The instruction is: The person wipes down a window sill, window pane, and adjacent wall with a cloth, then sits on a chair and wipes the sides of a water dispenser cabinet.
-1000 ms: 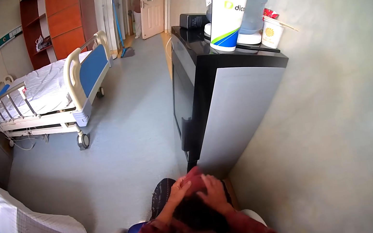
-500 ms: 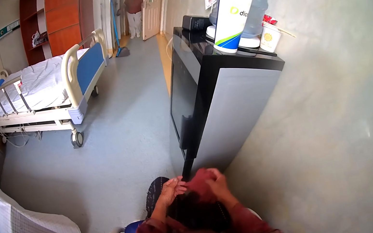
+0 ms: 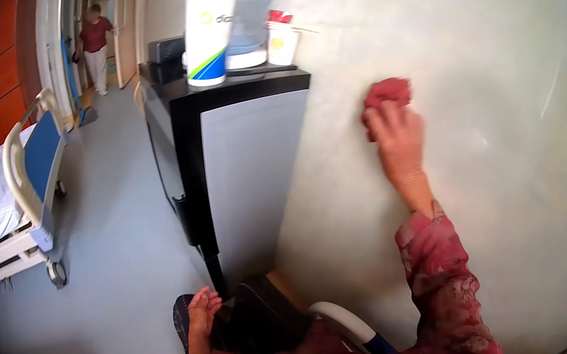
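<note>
My right hand (image 3: 401, 143) is stretched out to the pale wall (image 3: 500, 142), its fingers closed on a crumpled red cloth (image 3: 387, 91). The cloth looks pressed flat against the wall surface, partly covered by my fingers. Low down over my dark-trousered lap, my left hand (image 3: 203, 311) holds nothing, its fingers loosely apart. Just beyond it stands a grey and black water dispenser (image 3: 259, 166).
On the dispenser are a large paper cup (image 3: 212, 32), a blue water bottle (image 3: 256, 18) and a small white cup (image 3: 282, 44). A hospital bed (image 3: 17, 182) stands at left. A person (image 3: 97, 43) is in the doorway. A white chair armrest (image 3: 343, 319) is at my right side.
My right hand has carried the red cloth from my lap up and right to the wall. My left hand stays low, now apart from it. The view has turned right; the person is nearer.
</note>
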`<state>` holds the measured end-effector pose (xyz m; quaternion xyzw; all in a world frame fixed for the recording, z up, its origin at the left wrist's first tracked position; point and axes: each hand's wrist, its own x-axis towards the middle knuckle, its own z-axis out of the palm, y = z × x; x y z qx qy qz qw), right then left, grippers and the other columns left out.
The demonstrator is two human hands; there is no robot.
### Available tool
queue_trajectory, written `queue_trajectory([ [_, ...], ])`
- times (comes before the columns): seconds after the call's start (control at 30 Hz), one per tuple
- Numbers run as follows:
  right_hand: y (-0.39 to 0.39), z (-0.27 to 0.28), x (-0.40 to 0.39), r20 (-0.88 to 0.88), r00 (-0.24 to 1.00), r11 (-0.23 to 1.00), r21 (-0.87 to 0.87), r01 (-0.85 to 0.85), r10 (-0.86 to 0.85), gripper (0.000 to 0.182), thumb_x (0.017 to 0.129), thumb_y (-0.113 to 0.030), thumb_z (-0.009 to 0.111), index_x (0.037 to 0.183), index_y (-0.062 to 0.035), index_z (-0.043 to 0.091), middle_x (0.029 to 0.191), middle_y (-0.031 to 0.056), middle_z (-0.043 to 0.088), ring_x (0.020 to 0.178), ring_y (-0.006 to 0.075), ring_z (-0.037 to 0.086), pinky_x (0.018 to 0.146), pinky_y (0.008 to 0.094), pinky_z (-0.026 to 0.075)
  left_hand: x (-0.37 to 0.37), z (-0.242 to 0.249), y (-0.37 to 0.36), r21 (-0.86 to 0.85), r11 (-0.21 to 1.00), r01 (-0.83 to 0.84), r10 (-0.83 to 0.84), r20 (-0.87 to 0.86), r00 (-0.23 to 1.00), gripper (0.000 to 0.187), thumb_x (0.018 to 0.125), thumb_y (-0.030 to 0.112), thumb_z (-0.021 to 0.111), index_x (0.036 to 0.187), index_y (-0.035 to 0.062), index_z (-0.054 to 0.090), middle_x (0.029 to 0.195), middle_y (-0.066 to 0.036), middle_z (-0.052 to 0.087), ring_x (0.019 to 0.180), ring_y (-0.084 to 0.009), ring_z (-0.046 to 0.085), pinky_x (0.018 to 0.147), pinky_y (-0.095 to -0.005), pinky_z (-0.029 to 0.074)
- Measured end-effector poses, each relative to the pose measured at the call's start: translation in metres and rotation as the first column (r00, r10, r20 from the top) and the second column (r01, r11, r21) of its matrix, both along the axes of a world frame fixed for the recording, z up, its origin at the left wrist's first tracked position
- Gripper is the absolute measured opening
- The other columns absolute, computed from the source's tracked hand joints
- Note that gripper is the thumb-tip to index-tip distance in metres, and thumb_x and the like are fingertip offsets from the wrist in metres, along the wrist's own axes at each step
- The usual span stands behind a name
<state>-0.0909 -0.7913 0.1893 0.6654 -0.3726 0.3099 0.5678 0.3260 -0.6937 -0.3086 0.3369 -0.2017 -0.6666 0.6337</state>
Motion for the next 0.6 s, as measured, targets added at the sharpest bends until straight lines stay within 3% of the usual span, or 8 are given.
queue_trajectory([
  [0.23,-0.025,-0.153,-0.002,-0.512,0.834,0.760,0.621,0.193,0.207,0.019,0.080,-0.023,0.070,0.097,-0.0148,0.068,0.101,0.0048,0.056,0.100,0.0259,0.054,0.080,0.0403,0.046,0.005,0.000,-0.002,0.049,0.999,-0.011,0.010,0.007,1.000,0.029,0.106,0.019,0.056,0.132,0.0051,0.058,0.105,-0.012,0.072,0.085,-0.0216,0.072,0.075,-0.0329,0.060],
  [0.4,-0.057,-0.144,-0.003,-0.450,0.889,0.873,0.463,0.151,0.085,0.006,0.083,-0.020,0.064,0.086,-0.0142,0.066,0.096,0.0067,0.056,0.095,0.0262,0.056,0.075,0.0438,0.045,0.007,0.008,0.001,0.026,0.999,-0.040,0.040,0.001,0.999,0.030,0.106,0.019,0.056,0.132,0.0048,0.057,0.107,-0.012,0.071,0.089,-0.0222,0.071,0.079,-0.0346,0.059],
  [0.43,-0.082,-0.131,-0.011,-0.177,0.971,0.826,0.563,-0.034,0.160,0.011,0.083,-0.013,0.059,0.083,-0.0079,0.069,0.081,0.0104,0.060,0.083,0.0310,0.061,0.069,0.0475,0.048,0.007,0.009,0.003,0.005,0.999,-0.037,0.037,0.011,0.999,0.030,0.105,0.019,0.057,0.131,0.0050,0.057,0.108,-0.012,0.071,0.091,-0.0224,0.070,0.081,-0.0360,0.059],
  [0.47,-0.083,-0.089,-0.005,-0.160,0.987,0.807,0.579,0.115,-0.026,0.012,0.084,-0.013,0.059,0.083,-0.0054,0.068,0.080,0.0131,0.064,0.081,0.0328,0.064,0.065,0.0519,0.048,0.006,0.012,0.005,0.025,0.999,-0.035,0.035,0.019,0.999,0.031,0.105,0.019,0.057,0.132,0.0048,0.057,0.110,-0.013,0.070,0.094,-0.0235,0.070,0.084,-0.0359,0.058],
  [0.5,-0.076,-0.045,-0.011,-0.219,0.976,0.865,0.493,0.098,0.015,0.016,0.084,-0.012,0.059,0.094,-0.0037,0.069,0.087,0.0120,0.068,0.086,0.0298,0.067,0.062,0.0508,0.049,0.005,0.009,0.004,0.004,0.999,-0.033,0.033,0.020,0.999,0.032,0.104,0.019,0.058,0.133,0.0051,0.057,0.111,-0.013,0.071,0.094,-0.0234,0.071,0.084,-0.0359,0.058],
  [0.53,-0.058,0.008,0.009,-0.328,0.892,0.826,0.371,0.424,-0.310,0.023,0.083,-0.013,0.062,0.104,-0.0049,0.067,0.105,0.0123,0.069,0.089,0.0291,0.065,0.069,0.0476,0.050,0.005,0.012,0.000,0.026,0.999,-0.035,0.034,0.030,0.999,0.033,0.105,0.020,0.057,0.134,0.0049,0.056,0.112,-0.013,0.070,0.093,-0.0231,0.071,0.083,-0.0352,0.058],
  [0.57,-0.053,0.038,-0.006,-0.287,0.955,0.997,-0.024,0.067,-0.071,0.027,0.080,-0.013,0.066,0.107,-0.0092,0.066,0.119,0.0117,0.064,0.094,0.0285,0.062,0.079,0.0458,0.049,0.002,0.013,0.005,0.059,0.998,-0.031,0.029,0.042,0.999,0.034,0.105,0.021,0.057,0.135,0.0047,0.056,0.113,-0.014,0.070,0.092,-0.0227,0.071,0.082,-0.0346,0.058],
  [0.6,-0.042,0.067,-0.006,-0.151,0.983,0.994,-0.022,0.105,-0.107,0.030,0.079,-0.013,0.069,0.109,-0.0138,0.065,0.134,0.0109,0.058,0.108,0.0302,0.059,0.090,0.0464,0.046,0.000,0.009,0.006,0.057,0.998,-0.025,0.022,0.041,0.999,0.033,0.105,0.022,0.057,0.134,0.0052,0.057,0.112,-0.013,0.070,0.092,-0.0223,0.071,0.081,-0.0342,0.058],
])
